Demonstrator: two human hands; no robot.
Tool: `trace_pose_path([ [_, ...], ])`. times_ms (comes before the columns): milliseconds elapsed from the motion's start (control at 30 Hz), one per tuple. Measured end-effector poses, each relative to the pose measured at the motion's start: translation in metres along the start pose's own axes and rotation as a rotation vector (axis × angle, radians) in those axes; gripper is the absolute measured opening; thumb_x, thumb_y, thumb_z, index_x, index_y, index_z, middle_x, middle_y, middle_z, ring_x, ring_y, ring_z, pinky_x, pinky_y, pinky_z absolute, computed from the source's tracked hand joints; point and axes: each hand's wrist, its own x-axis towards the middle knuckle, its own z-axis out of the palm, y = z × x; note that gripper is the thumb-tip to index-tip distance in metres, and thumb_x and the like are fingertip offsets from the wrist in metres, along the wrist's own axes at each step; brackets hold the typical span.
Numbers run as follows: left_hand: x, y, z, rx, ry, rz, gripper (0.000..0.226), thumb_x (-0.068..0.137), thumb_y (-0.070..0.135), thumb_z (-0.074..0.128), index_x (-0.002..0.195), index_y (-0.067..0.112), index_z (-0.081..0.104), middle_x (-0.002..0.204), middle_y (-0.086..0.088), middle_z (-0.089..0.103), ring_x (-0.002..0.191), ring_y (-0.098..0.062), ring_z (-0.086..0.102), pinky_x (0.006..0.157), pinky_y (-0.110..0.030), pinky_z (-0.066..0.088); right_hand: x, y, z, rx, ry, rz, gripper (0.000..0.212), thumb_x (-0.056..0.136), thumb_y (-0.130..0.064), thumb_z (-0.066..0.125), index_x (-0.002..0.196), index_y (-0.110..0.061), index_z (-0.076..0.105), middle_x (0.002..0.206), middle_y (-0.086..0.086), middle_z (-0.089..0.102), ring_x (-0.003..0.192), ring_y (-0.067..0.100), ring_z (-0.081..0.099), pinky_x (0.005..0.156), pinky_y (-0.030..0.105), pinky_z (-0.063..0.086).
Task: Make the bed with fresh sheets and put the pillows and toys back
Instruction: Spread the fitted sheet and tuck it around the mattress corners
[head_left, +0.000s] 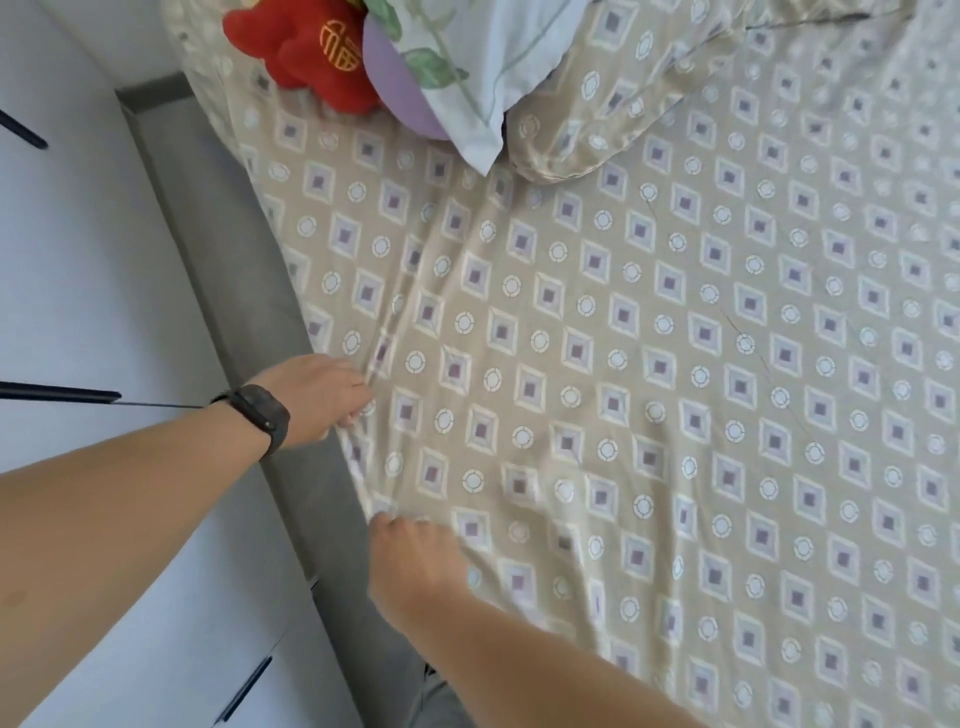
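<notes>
The sheet (649, 364) is thin, creased patterned cloth, the red toy (306, 57) plush, the bed frame (234, 260) matt grey fabric.

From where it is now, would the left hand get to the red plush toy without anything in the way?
Probably yes. The left hand pinches the sheet at the bed's edge, and only flat sheet lies between it and the red plush toy. It must let go first, and the stretch looks long.

Beige patterned sheet, red toy, grey bed frame

The sheet (649, 364) is beige with white-edged purple diamonds and white rings; the matching pillow (613, 104) sits by a pale blue pillow (483, 62) with green leaves, a lilac cushion (395, 88), a red plush toy (306, 52) with gold embroidery, and the grey bed frame (234, 270).
</notes>
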Motion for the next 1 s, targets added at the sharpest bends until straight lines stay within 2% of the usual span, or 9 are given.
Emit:
trace_pose_path([
  [100,-0.006,0.001,0.022,-0.267,0.113,-0.114,0.03,0.082,-0.001,0.055,0.083,0.026,0.043,0.085,0.012,0.047,0.083,-0.016,0.048,0.069,-0.031,0.038,0.015,-0.007,0.008,0.048,-0.05,0.038,0.029,0.09,-0.002,0.056,0.119,-0.003,0.053,0.104,0.015,0.066,0.096,0.036,0.066,0.067,0.038,0.042],
  [167,-0.002,0.001,0.027,-0.573,0.206,-0.32,0.023,0.094,0.014,0.059,0.078,0.025,0.045,0.083,0.012,0.048,0.081,-0.016,0.051,0.066,-0.033,0.038,0.025,-0.005,0.003,0.043,-0.054,0.024,0.026,0.094,-0.005,0.054,0.119,-0.003,0.055,0.107,0.015,0.065,0.097,0.037,0.067,0.068,0.038,0.043],
  [300,0.013,0.005,0.02,-1.045,0.477,-0.693,0.005,0.103,0.023,0.051,0.101,0.018,0.052,0.091,0.003,0.058,0.08,-0.02,0.055,0.072,-0.035,0.04,0.027,0.001,-0.027,0.091,0.103,0.021,0.037,0.107,-0.035,0.035,0.12,-0.006,0.055,0.106,0.016,0.064,0.099,0.039,0.063,0.071,0.041,0.042],
  [400,0.03,-0.002,0.009,-1.403,0.584,-1.046,0.023,0.103,0.035,0.048,0.116,0.017,0.046,0.093,-0.007,0.063,0.076,-0.025,0.063,0.076,-0.04,0.052,0.053,0.016,-0.061,0.089,0.256,0.141,0.029,0.104,-0.031,0.038,0.121,-0.01,0.05,0.104,0.012,0.065,0.1,0.037,0.065,0.068,0.038,0.037],
  [467,0.04,-0.013,0.007,-1.562,0.602,-1.192,0.033,0.099,0.043,0.051,0.112,0.013,0.054,0.087,-0.013,0.068,0.072,-0.03,0.068,0.078,-0.045,0.059,0.067,0.023,-0.081,0.01,0.24,0.198,0.032,0.103,-0.034,0.044,0.123,-0.01,0.054,0.109,0.009,0.064,0.104,0.033,0.064,0.072,0.038,0.041],
  [600,0.043,-0.027,0.0,-1.573,0.572,-1.275,0.029,0.098,0.03,0.057,0.075,0.013,0.058,0.072,-0.007,0.065,0.064,-0.028,0.07,0.078,-0.045,0.062,0.076,0.018,-0.088,-0.205,0.147,0.164,0.03,0.093,-0.003,0.051,0.122,-0.009,0.058,0.112,0.007,0.065,0.106,0.031,0.066,0.073,0.035,0.044],
  [700,0.038,-0.031,0.003,-1.577,0.555,-1.311,0.018,0.099,0.027,0.055,0.085,0.016,0.057,0.078,-0.003,0.061,0.066,-0.025,0.068,0.079,-0.044,0.062,0.08,0.015,-0.081,-0.147,0.131,0.166,0.03,0.094,-0.002,0.047,0.122,-0.007,0.056,0.113,0.009,0.065,0.106,0.032,0.065,0.072,0.034,0.039],
  [833,0.031,-0.045,0.004,-1.33,0.401,-1.327,0.025,0.093,0.031,0.05,0.088,0.009,0.062,0.09,-0.011,0.069,0.079,-0.032,0.067,0.074,-0.04,0.058,0.083,0.013,-0.072,-0.084,0.133,0.138,0.028,0.093,-0.004,0.041,0.117,-0.007,0.055,0.105,0.011,0.065,0.099,0.035,0.065,0.07,0.037,0.039],
  [1000,0.043,-0.045,-0.003,-1.201,0.296,-1.384,0.042,0.101,0.029,0.048,0.129,-0.002,0.056,0.13,-0.021,0.059,0.115,-0.041,0.058,0.09,-0.042,0.048,0.07,0.005,-0.043,-0.098,0.021,0.001,0.022,0.099,-0.013,0.044,0.117,-0.011,0.056,0.104,0.01,0.063,0.096,0.034,0.063,0.068,0.038,0.039],
])
